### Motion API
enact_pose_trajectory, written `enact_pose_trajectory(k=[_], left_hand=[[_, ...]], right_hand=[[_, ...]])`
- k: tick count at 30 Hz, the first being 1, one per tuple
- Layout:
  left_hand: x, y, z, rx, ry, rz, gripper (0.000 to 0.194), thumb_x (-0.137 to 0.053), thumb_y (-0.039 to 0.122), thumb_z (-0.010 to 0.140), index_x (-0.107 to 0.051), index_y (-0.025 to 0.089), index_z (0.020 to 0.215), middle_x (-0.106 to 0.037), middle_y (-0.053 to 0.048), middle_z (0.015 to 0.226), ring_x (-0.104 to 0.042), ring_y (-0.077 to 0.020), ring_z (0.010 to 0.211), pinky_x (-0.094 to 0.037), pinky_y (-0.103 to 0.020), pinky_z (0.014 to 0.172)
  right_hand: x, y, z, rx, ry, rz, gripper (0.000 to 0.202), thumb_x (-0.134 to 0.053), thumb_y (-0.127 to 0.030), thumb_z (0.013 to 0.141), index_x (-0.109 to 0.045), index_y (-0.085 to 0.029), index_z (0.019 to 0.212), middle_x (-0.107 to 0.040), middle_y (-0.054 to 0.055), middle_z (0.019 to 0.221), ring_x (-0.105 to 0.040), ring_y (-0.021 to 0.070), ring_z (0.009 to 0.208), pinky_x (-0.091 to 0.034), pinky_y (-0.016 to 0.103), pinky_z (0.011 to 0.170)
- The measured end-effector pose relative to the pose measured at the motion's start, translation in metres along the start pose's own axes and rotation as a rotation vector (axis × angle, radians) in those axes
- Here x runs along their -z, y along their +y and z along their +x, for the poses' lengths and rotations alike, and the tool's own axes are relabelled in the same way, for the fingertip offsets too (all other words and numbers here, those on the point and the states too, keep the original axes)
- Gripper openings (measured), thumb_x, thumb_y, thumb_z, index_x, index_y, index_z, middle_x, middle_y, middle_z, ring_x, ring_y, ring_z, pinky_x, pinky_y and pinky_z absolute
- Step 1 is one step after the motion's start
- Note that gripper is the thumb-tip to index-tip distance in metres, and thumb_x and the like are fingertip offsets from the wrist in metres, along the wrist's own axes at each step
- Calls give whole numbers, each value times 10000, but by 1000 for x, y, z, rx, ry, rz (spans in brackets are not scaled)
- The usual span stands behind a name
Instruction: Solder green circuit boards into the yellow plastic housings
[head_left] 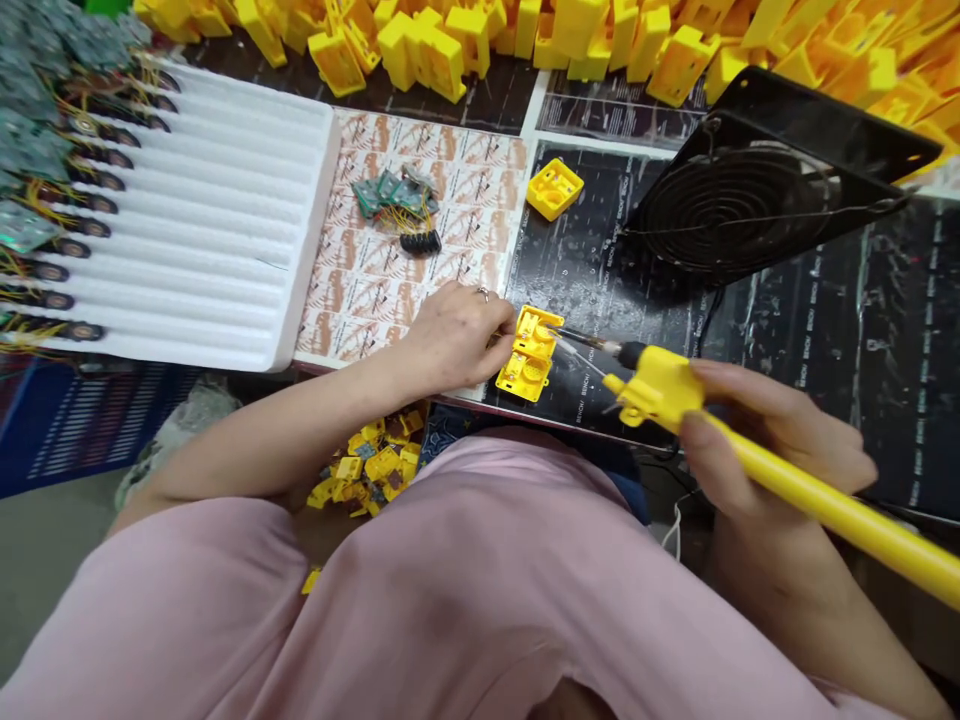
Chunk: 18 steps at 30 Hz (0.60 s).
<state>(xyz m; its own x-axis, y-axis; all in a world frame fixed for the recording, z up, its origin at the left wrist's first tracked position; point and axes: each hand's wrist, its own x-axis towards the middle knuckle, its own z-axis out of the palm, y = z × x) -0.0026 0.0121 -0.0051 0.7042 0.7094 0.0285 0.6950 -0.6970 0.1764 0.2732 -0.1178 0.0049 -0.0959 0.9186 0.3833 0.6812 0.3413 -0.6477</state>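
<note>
My left hand (pixel 461 335), with a ring on one finger, pinches the left edge of a yellow plastic housing (pixel 531 372) lying open side up at the table's front edge. Metal pieces show inside its compartments. In my right hand (pixel 772 440) is a yellow soldering iron (pixel 667 385), gripped round its handle. Its dark tip and a thin feed tube beside it point left to the housing's upper right part. Whether the tip touches is hard to make out. Another yellow housing (pixel 555 189) sits farther back on the black surface.
A black fan (pixel 727 210) stands at the right. Circuit boards with wires (pixel 394 197) lie on patterned paper. To the left, a white foam tray (pixel 217 200) carries more wired boards (pixel 37 150). Yellow housings (pixel 427 55) are heaped along the back, and yellow parts (pixel 375 465) lie below the table edge.
</note>
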Motion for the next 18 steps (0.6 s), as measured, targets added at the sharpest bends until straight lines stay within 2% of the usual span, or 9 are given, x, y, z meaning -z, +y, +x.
enact_pose_trajectory(k=[3,5,9,15,18], left_hand=[[3,2,2,7,-29,27,302,-462,255,863,-752,169,864,-750,-102,758,-695,-257,741,-454,-353,687],[6,4,4,12,-60,44,311,-461,256,856,-759,167,867,-749,-108,760,-703,-271,760,-447,-356,673],[10,6,8,26,-110,84,327,-464,285,846,-771,173,869,-749,-107,759,-713,-287,783,-434,-354,643],[13,7,12,37,-128,87,338,-474,310,820,-783,181,858,-756,-103,755,-710,-285,760,-406,-342,599],[14,7,14,53,-144,90,352,-478,323,825,-793,179,884,-762,-105,772,-710,-285,755,-407,-339,594]], right_hand=[[-11,-7,6,31,-5,-19,364,-786,-522,807,-715,-326,1106,-765,44,880,-744,266,762,-577,372,516],[-15,-9,11,102,7,-10,266,-822,-411,796,-701,-322,1015,-759,12,815,-735,226,691,-567,335,490],[-16,-10,19,252,25,17,260,-845,-216,773,-630,-303,891,-744,-29,747,-710,163,610,-521,258,432],[-14,-15,37,435,-57,19,239,-821,-145,779,-626,-249,870,-715,-16,703,-686,130,580,-509,215,429],[-10,-19,44,428,-106,36,196,-808,-154,802,-641,-247,844,-708,-8,700,-679,123,585,-536,222,486]])
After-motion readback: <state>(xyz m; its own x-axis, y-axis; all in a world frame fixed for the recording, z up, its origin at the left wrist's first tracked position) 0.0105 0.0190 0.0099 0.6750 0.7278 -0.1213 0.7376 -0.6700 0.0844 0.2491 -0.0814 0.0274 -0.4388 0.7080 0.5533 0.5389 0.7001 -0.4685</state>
